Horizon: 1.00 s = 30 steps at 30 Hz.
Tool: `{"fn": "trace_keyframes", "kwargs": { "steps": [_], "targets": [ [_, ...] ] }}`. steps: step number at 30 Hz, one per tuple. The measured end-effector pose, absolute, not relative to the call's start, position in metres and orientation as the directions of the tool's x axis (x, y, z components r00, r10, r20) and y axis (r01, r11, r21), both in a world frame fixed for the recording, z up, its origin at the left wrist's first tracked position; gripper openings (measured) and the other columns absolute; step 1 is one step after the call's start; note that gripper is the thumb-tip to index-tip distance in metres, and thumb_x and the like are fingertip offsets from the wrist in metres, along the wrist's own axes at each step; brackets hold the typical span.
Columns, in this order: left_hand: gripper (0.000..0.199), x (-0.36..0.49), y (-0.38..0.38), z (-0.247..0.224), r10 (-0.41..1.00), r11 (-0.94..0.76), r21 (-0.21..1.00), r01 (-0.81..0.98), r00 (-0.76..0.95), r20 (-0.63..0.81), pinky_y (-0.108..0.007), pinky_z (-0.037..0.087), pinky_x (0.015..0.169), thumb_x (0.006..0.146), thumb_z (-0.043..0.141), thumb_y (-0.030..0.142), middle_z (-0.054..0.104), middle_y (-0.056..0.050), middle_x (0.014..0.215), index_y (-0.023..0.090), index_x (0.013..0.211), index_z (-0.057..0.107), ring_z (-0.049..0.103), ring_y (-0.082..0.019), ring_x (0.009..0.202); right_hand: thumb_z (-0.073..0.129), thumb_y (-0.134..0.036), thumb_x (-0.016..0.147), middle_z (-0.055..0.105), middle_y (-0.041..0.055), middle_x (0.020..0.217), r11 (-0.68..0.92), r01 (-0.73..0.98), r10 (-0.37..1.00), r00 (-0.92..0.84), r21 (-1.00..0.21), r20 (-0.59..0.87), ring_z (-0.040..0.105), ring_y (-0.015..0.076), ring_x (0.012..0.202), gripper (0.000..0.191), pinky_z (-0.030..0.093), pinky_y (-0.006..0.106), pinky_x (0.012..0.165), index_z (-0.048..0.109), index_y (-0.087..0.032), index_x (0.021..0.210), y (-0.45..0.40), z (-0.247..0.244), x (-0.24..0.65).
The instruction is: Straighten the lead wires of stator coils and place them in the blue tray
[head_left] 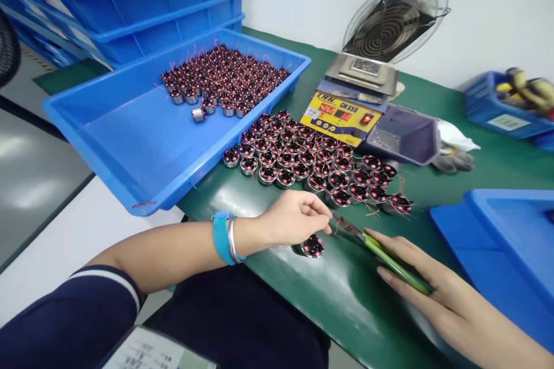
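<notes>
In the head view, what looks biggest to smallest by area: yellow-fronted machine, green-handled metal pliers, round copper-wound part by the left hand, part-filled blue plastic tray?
Blue plastic tray
Yellow-fronted machine
Green-handled pliers
Copper-wound part, partly hidden

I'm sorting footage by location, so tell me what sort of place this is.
Probably a factory workbench for electrical parts: round, copper-wound metal parts crowd the green tabletop, a yellow-and-blue box with red digits sits behind them, and the right hand holds green-handled metal pliers.
</notes>
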State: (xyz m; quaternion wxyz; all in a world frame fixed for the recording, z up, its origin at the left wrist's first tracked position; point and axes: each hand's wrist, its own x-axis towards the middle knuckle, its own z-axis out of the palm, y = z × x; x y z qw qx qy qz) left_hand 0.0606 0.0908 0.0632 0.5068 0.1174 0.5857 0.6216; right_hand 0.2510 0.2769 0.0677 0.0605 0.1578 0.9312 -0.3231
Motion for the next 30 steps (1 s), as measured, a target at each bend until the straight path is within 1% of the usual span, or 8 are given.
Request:
{"fn": "trace_keyframes", "kwargs": {
  "steps": [2,5,11,14,17,20,24,30],
  "targets": [
    [0.018,0.06,0.092,0.064,0.77,0.206,0.843,-0.497,-0.449,-0.453,-0.015,0.038,0.047,0.077,0.061,-0.004,0.065,0.001,0.057,0.012,0.069,0.062,0.055,-0.005,0.048,0.057,-0.062,0.087,0.068,0.0098,0.136,0.723,0.346,0.264,-0.938,-0.597,-0.224,0.064,0.0322,0.127,0.063,0.048,0.047,0.111,0.067,-0.025,0.137,0.279,0.067,0.254],
    [0.015,0.058,0.091,0.063,0.795,0.2,0.846,-0.494,-0.423,-0.435,-0.014,0.04,0.047,0.077,0.061,-0.001,0.065,0.001,0.057,0.013,0.07,0.063,0.058,-0.006,0.05,0.059,-0.064,0.085,0.066,0.0066,0.138,0.718,0.37,0.293,-0.929,-0.589,-0.227,0.061,0.0335,0.13,0.063,0.041,0.049,0.114,0.068,-0.028,0.136,0.278,0.068,0.255],
    [0.013,0.055,0.092,0.06,0.819,0.174,0.846,-0.504,-0.404,-0.409,-0.016,0.045,0.052,0.076,0.065,0.003,0.067,-0.001,0.059,0.013,0.068,0.063,0.064,-0.009,0.058,0.061,-0.063,0.083,0.067,0.0069,0.136,0.701,0.405,0.32,-0.914,-0.588,-0.248,0.055,0.0343,0.135,0.064,0.037,0.042,0.117,0.072,-0.025,0.133,0.272,0.069,0.254],
    [0.016,0.055,0.093,0.059,0.816,0.184,0.838,-0.514,-0.396,-0.422,-0.018,0.048,0.057,0.075,0.066,0.0,0.067,0.0,0.06,0.013,0.068,0.063,0.064,-0.01,0.059,0.063,-0.065,0.081,0.067,0.0067,0.136,0.683,0.419,0.331,-0.908,-0.599,-0.258,0.057,0.0341,0.133,0.065,0.037,0.042,0.116,0.073,-0.026,0.132,0.274,0.069,0.255],
    [0.018,0.055,0.093,0.059,0.815,0.192,0.827,-0.528,-0.383,-0.434,-0.019,0.048,0.058,0.074,0.067,-0.003,0.066,0.001,0.059,0.013,0.067,0.064,0.062,-0.009,0.058,0.064,-0.062,0.082,0.068,0.0068,0.135,0.682,0.416,0.325,-0.909,-0.601,-0.261,0.058,0.0338,0.133,0.063,0.037,0.04,0.116,0.074,-0.025,0.131,0.276,0.068,0.258],
    [0.019,0.056,0.093,0.06,0.813,0.19,0.823,-0.536,-0.385,-0.438,-0.018,0.047,0.056,0.076,0.065,-0.004,0.065,0.001,0.057,0.012,0.067,0.063,0.061,-0.008,0.056,0.064,-0.059,0.084,0.068,0.0067,0.135,0.701,0.392,0.315,-0.92,-0.596,-0.234,0.057,0.0335,0.133,0.059,0.04,0.038,0.115,0.073,-0.027,0.132,0.279,0.065,0.262],
    [0.022,0.056,0.093,0.063,0.812,0.185,0.816,-0.548,-0.382,-0.441,-0.016,0.046,0.054,0.077,0.063,-0.006,0.063,0.003,0.055,0.012,0.065,0.062,0.059,-0.006,0.053,0.064,-0.06,0.083,0.07,0.0042,0.133,0.714,0.377,0.315,-0.926,-0.59,-0.21,0.059,0.0339,0.131,0.057,0.04,0.041,0.115,0.073,-0.031,0.132,0.281,0.062,0.266],
    [0.022,0.056,0.093,0.059,0.823,0.161,0.812,-0.56,-0.379,-0.424,-0.015,0.047,0.054,0.074,0.064,-0.007,0.064,0.003,0.055,0.012,0.064,0.063,0.061,-0.006,0.054,0.062,-0.059,0.086,0.07,0.0074,0.132,0.744,0.358,0.301,-0.933,-0.564,-0.195,0.061,0.0345,0.129,0.057,0.042,0.04,0.114,0.073,-0.027,0.131,0.28,0.064,0.263]
  ]
}}
